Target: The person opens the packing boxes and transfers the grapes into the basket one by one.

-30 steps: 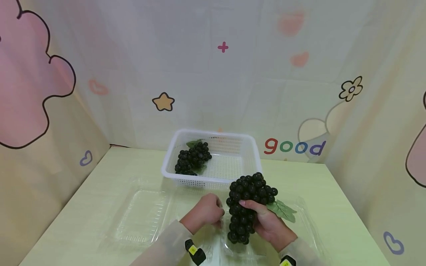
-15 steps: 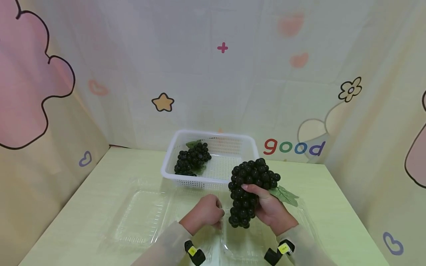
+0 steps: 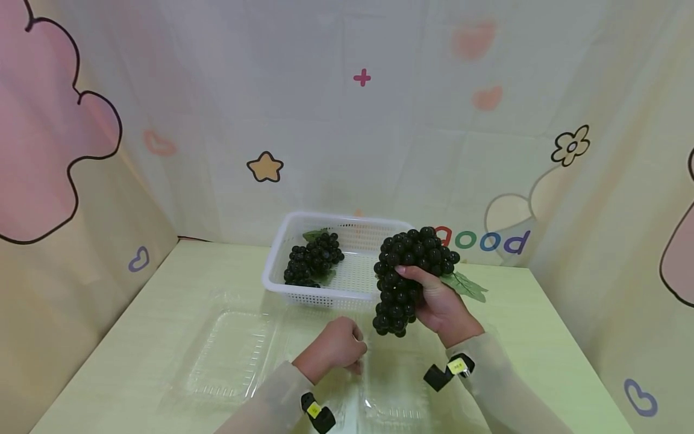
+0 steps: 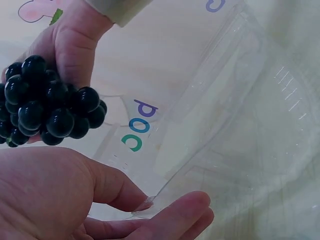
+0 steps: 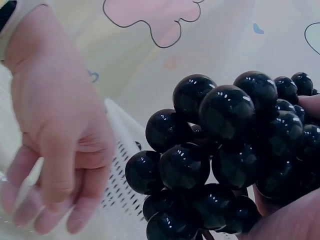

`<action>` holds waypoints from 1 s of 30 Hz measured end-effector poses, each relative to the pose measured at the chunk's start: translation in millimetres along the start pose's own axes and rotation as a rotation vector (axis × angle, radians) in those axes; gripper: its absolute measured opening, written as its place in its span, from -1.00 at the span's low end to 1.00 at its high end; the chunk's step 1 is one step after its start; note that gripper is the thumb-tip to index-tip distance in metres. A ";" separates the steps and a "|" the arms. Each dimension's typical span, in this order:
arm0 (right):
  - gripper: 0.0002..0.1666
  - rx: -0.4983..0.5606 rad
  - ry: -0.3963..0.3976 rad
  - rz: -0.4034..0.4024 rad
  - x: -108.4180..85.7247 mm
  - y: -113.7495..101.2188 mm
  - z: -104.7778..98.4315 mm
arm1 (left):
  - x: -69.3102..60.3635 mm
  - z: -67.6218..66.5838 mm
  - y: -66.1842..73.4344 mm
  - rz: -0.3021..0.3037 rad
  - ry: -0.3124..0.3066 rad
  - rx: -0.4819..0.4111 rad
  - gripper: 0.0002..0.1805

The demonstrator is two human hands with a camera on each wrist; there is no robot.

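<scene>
My right hand [image 3: 446, 306] holds a bunch of dark grapes [image 3: 402, 278] with a green leaf [image 3: 466, 286]. The thumb lies across the front of the bunch. It hangs in the air above the clear plastic container [image 3: 398, 389], in front of the white basket's right end. Lower down, my left hand [image 3: 337, 343] pinches the edge of that clear container between thumb and fingers. In the left wrist view, the container wall [image 4: 220, 125] rises from the fingertips, and the held grapes [image 4: 55, 105] are close by. The right wrist view shows the grapes [image 5: 205, 160] large, some fingers hidden behind them.
A white perforated basket [image 3: 347, 218] stands at the back of the table [image 3: 135, 319], with more dark grapes [image 3: 315, 258] in its left part. Another clear plastic container [image 3: 233, 355] lies at the left front. Behind hangs a printed curtain [image 3: 325, 120].
My right hand has lifted the bunch of grapes up and away from the clear container, toward the back. My left hand has stayed at the container's edge.
</scene>
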State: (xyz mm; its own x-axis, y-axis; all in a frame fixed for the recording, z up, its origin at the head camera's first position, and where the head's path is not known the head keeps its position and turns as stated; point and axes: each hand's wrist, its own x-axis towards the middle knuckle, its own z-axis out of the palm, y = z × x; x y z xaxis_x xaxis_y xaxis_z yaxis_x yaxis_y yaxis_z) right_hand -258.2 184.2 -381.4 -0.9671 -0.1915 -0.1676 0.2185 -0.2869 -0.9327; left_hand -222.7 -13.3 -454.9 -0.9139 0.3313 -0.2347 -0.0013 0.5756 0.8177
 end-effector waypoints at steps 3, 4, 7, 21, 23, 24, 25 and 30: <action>-0.24 0.001 -0.003 -0.006 6.3 -6.3 1.9 | 0.6 0.6 -0.4 -0.012 -0.003 0.003 -0.89; -0.24 0.004 -0.004 -0.007 8.5 -8.2 2.5 | 0.6 0.7 -0.3 -0.015 -0.004 0.001 -0.88; -0.27 0.012 -0.003 -0.010 15.1 -13.3 5.0 | 0.3 0.8 -0.1 -0.020 -0.006 -0.005 -0.87; -0.33 0.050 0.022 -0.007 52.2 -31.8 13.4 | -2.5 0.6 2.0 -0.016 -0.003 -0.029 -0.90; -0.30 0.054 0.036 0.011 58.4 -33.1 14.6 | -2.6 0.6 1.8 -0.018 -0.006 -0.031 -0.89; -0.28 0.056 0.041 0.019 61.7 -33.7 15.1 | -2.3 0.6 1.6 -0.020 -0.007 -0.030 -0.88; -0.27 0.059 0.051 0.028 65.2 -34.3 15.4 | -2.3 0.7 1.8 -0.021 -0.009 -0.029 -0.88; -0.29 0.072 0.078 0.047 82.5 -36.6 16.7 | -2.3 0.8 2.7 -0.017 -0.012 -0.024 -0.83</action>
State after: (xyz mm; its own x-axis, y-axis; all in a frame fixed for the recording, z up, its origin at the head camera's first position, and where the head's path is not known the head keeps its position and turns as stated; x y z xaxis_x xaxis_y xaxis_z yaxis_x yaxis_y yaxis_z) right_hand -343.8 163.1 -355.8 -0.9621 -0.1332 -0.2380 0.2702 -0.3466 -0.8982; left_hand -220.3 -11.9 -452.6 -0.9087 0.3308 -0.2548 -0.0266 0.5632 0.8259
